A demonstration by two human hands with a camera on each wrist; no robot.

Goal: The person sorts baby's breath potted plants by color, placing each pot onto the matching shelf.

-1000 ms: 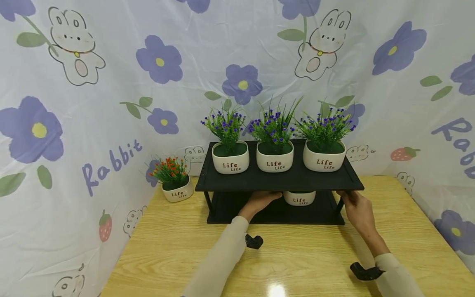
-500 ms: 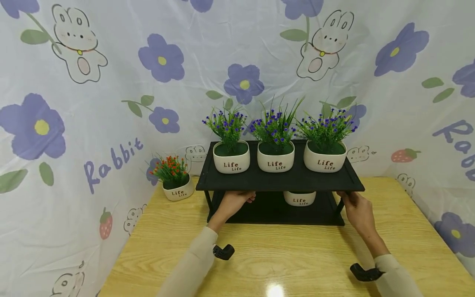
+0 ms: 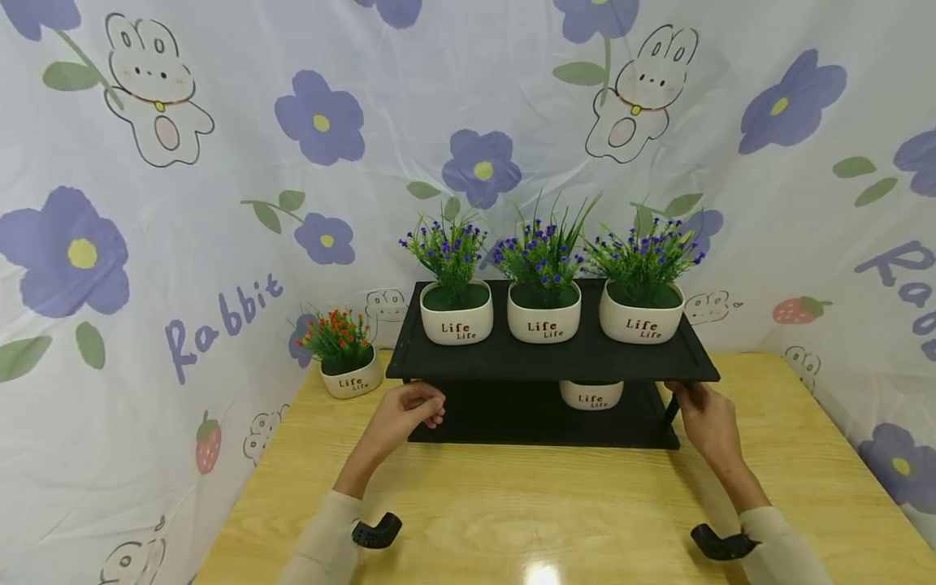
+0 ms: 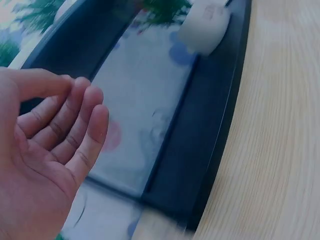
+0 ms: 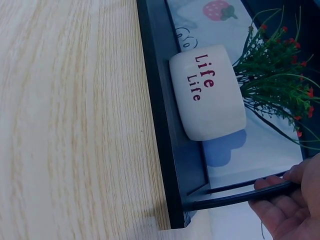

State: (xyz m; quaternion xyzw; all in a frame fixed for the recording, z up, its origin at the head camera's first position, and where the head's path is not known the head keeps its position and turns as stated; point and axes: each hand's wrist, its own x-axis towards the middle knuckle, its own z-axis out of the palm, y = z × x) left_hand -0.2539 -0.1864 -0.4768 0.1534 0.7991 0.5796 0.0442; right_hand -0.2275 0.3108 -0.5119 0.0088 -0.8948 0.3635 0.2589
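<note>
A black two-tier shelf (image 3: 512, 360) stands on the table. My right hand (image 3: 708, 426) holds its front right post (image 5: 245, 196) just under the upper board, fingers and thumb around it. By the front left corner, my left hand (image 3: 405, 416) has its fingers loosely bent and holds nothing; the left wrist view shows the bare palm. On the lower board (image 3: 504, 414) a white "Life" flowerpot (image 5: 207, 95) with red flowers stands right of the middle; from the head, its plant is hidden by the upper board.
Three white pots with purple flowers, left (image 3: 457, 315), middle (image 3: 544, 315) and right (image 3: 641, 315), stand along the upper board. A pot of orange-red flowers (image 3: 351, 375) stands on the wooden table (image 3: 468, 504), left of the shelf. A patterned curtain (image 3: 219, 244) hangs behind.
My left hand has moved left, from beside the lower pot under the upper board to the shelf's front left corner. My right hand stays on the right post.
</note>
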